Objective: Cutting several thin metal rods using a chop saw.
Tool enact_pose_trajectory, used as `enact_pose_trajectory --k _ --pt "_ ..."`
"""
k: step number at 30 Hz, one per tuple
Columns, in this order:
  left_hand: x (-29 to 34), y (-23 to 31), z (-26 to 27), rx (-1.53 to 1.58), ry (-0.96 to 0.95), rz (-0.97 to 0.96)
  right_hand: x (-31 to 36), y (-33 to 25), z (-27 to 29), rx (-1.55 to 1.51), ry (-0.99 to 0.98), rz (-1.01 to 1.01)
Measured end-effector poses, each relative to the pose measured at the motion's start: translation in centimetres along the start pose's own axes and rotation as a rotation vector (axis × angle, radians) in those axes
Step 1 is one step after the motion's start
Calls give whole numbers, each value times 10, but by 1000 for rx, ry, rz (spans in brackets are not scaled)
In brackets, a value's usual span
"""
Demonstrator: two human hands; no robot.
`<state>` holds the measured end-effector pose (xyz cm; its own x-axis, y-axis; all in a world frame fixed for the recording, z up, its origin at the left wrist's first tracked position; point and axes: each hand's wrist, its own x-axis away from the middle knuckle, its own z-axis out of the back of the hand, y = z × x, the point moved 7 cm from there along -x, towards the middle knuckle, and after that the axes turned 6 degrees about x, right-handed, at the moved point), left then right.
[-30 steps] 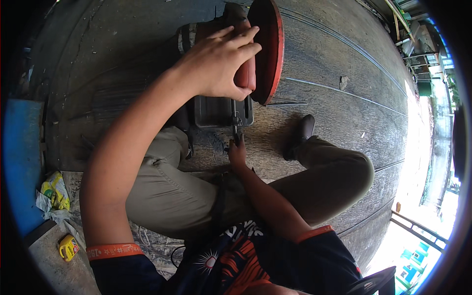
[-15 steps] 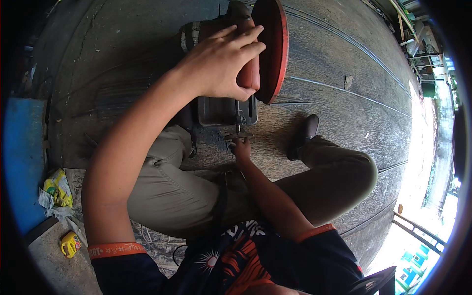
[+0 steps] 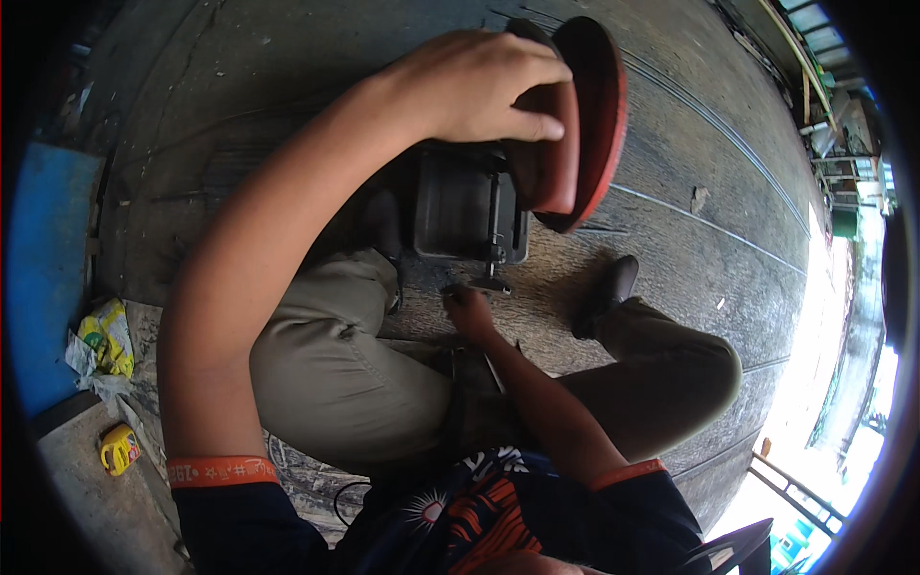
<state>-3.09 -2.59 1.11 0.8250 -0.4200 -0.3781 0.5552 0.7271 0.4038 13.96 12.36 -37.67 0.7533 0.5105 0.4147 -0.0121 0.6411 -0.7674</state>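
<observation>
A chop saw stands on the floor in front of me, with a red guard (image 3: 558, 168), a large dark-faced disc with a red rim (image 3: 606, 125) and a dark metal base (image 3: 450, 216). My left hand (image 3: 494, 86) reaches over the saw head, its fingers curled over the top of the red guard. A threaded clamp screw (image 3: 496, 206) runs along the base toward me and ends in a crossbar handle (image 3: 494, 285). At this handle's left end my right hand (image 3: 468, 311) is closed, its fingertips partly hidden.
Long thin metal rods (image 3: 709, 220) lie on the worn floor to the right and beyond the saw. My shoe (image 3: 609, 292) rests right of the base. A blue panel (image 3: 53, 278), a yellow-green bag (image 3: 107, 340) and a yellow container (image 3: 120, 450) are at the left.
The saw sits farther right and lower in view. My left hand has shifted from the guard's side to over its top. The clamp handle is at a different angle, with my right hand still at it.
</observation>
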Motion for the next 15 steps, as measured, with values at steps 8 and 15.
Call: enact_pose_trajectory --k 8,15 --pt "103 -169 86 -123 475 428 -132 -111 32 302 89 118" --pt "266 -274 46 -229 391 1063 -249 -172 -9 604 139 69"
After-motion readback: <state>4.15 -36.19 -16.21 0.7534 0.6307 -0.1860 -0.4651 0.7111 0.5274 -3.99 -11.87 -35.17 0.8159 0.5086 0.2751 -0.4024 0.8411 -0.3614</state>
